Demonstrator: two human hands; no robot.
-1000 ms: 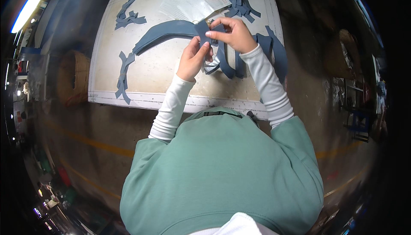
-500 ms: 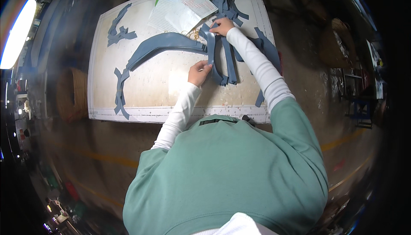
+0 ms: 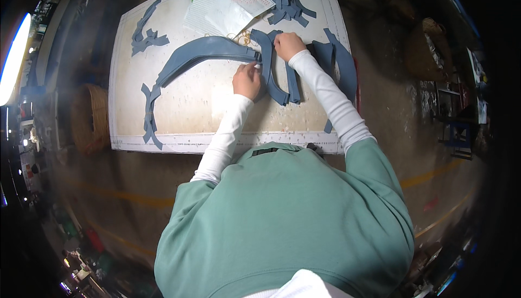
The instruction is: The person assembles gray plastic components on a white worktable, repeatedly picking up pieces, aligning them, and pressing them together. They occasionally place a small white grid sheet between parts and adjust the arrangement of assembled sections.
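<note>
My left hand [image 3: 247, 82] is closed, its fingertips at the right end of a long curved stack of blue-grey pieces [image 3: 211, 47]; whether they pinch anything is hidden. Just right of it lies a curved blue-grey strip [image 3: 267, 62], bent over at its far end. My right hand [image 3: 288, 46] has its fingers closed at the far end of the straighter blue-grey strip [image 3: 293, 86] beside that one. The back of the hand covers most of what its fingertips hold. The strips look like flat, flexible cut material, and they lie on a pale table [image 3: 201, 108].
White papers [image 3: 222, 10] lie at the far middle, near yellowish rubber bands [image 3: 245, 37]. A bundle of strips [image 3: 287, 0] sits far right, wider curved pieces [image 3: 342, 62] at the right edge. Tied bundles [image 3: 150, 116] lie left. Woven baskets [image 3: 89, 118] stand beside the table.
The curved strip that both hands held is now down on the table. My left hand has moved up and left to the curved stack's end; my right hand has shifted right and nearer.
</note>
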